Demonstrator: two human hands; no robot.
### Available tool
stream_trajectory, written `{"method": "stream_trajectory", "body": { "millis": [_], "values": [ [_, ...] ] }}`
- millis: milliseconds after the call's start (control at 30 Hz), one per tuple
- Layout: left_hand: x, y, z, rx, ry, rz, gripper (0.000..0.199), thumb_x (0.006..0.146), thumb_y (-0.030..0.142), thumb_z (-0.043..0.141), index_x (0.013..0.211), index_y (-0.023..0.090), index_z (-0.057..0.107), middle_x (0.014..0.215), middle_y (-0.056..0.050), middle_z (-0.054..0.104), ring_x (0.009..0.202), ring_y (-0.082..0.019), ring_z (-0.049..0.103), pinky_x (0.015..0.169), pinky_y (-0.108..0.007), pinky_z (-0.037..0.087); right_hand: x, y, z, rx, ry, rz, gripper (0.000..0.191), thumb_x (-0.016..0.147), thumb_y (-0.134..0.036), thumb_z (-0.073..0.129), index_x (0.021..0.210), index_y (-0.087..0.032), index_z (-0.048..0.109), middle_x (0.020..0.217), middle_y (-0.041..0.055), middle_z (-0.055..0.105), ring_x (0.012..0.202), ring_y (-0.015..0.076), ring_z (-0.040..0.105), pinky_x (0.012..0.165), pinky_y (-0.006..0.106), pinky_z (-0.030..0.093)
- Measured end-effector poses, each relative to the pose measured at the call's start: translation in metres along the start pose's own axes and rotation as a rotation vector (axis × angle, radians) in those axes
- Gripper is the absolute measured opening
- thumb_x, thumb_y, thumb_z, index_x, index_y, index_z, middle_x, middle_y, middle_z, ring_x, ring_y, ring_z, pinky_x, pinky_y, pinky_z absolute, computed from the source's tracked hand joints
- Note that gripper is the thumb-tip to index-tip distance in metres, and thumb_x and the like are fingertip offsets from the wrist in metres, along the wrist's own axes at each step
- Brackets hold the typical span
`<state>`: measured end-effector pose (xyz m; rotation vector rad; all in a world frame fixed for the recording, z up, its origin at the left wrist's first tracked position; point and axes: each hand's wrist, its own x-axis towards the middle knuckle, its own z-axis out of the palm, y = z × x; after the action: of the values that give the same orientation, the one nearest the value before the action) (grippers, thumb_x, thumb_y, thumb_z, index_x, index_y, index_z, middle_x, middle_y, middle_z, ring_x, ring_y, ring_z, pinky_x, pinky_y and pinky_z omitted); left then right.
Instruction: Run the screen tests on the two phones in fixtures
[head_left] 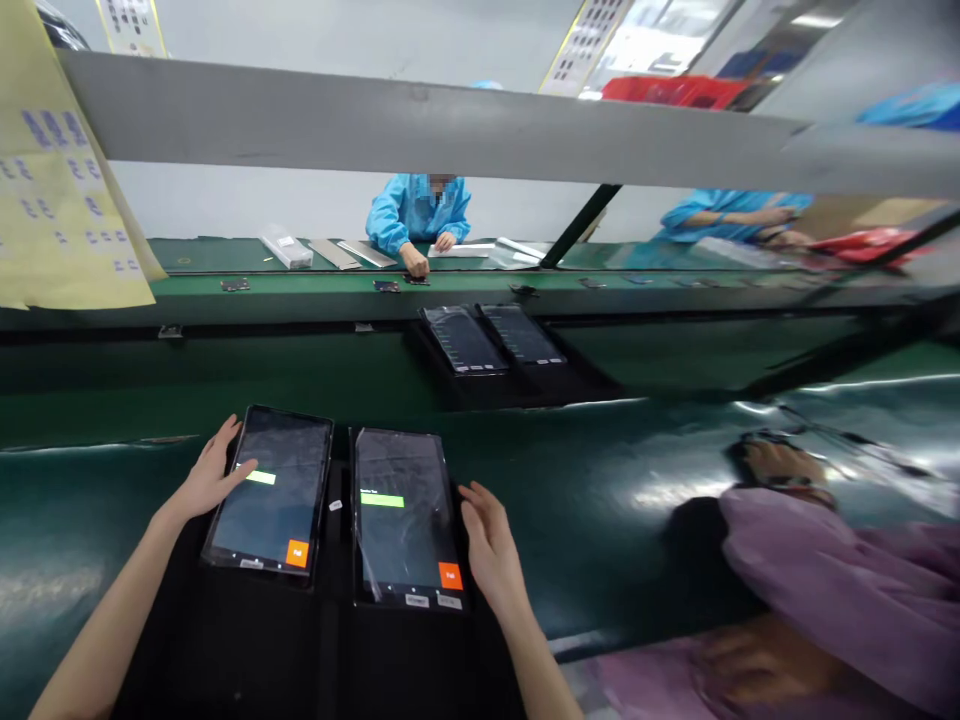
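Note:
Two tablets with lit dark screens lie side by side on a black padded tray [240, 650]. On the left tablet [281, 510], my left hand [214, 475] rests at the upper left edge, its thumb over the screen beside a green bar and its other fingers spread outside the frame. The right tablet [405, 540] also shows a green bar and an orange button, and clear film covers it. Beside its right edge is my right hand [491, 545], fingers loosely curved and apart, holding nothing. A small white label [335, 505] sits between the tablets.
Another black tray [559, 385] with two tablets [491, 340] stands on the green line ahead. Across it, a person in blue [420, 215] handles small parts. A person in a purple sleeve [832, 590] works at right. A grey beam [450, 130] crosses above.

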<state>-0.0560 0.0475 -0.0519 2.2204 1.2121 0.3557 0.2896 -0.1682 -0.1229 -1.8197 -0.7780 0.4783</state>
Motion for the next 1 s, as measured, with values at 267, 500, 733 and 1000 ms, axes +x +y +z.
{"method": "stream_trajectory", "body": {
  "millis": [267,500,733,1000],
  "values": [
    [-0.002,-0.003,0.006,0.023,0.061,-0.026,0.072,0.092,0.061,0.029,0.148,0.016,0.019,0.155,-0.014,0.022,0.141,-0.034,0.022,0.113,-0.052,0.025,-0.037,-0.003,-0.011,-0.266,-0.06,-0.062,0.058,0.087,-0.062,0.038,0.123,-0.019,0.051,0.133,0.0127,0.054,0.128,0.0298,0.045,0.106,0.048,0.037],
    [-0.012,-0.006,0.016,0.061,0.094,-0.008,0.075,0.092,0.061,0.027,0.148,0.012,0.019,0.15,-0.015,0.033,0.138,-0.033,0.028,0.115,-0.051,0.022,0.004,-0.006,0.016,-0.351,-0.059,-0.026,0.078,0.079,-0.07,0.039,0.128,-0.01,0.051,0.121,0.0211,0.059,0.132,0.0405,0.036,0.107,0.057,0.029],
    [-0.019,-0.006,0.02,0.021,0.145,-0.043,0.072,0.092,0.06,0.027,0.147,0.013,0.024,0.148,-0.014,0.036,0.137,-0.034,0.03,0.112,-0.051,0.028,0.012,-0.022,0.001,-0.262,-0.11,0.047,0.058,0.085,-0.065,0.033,0.101,-0.021,0.067,0.112,0.013,0.067,0.113,0.0329,0.058,0.097,0.047,0.046],
    [-0.025,-0.005,0.02,-0.043,0.152,-0.064,0.068,0.093,0.058,0.027,0.146,0.015,0.026,0.15,-0.012,0.034,0.138,-0.031,0.03,0.111,-0.047,0.03,-0.009,-0.027,-0.009,0.172,-0.22,0.295,0.06,0.08,-0.068,0.051,0.119,-0.023,0.061,0.115,0.0036,0.068,0.101,0.0286,0.066,0.073,0.037,0.058]
  ]
}}
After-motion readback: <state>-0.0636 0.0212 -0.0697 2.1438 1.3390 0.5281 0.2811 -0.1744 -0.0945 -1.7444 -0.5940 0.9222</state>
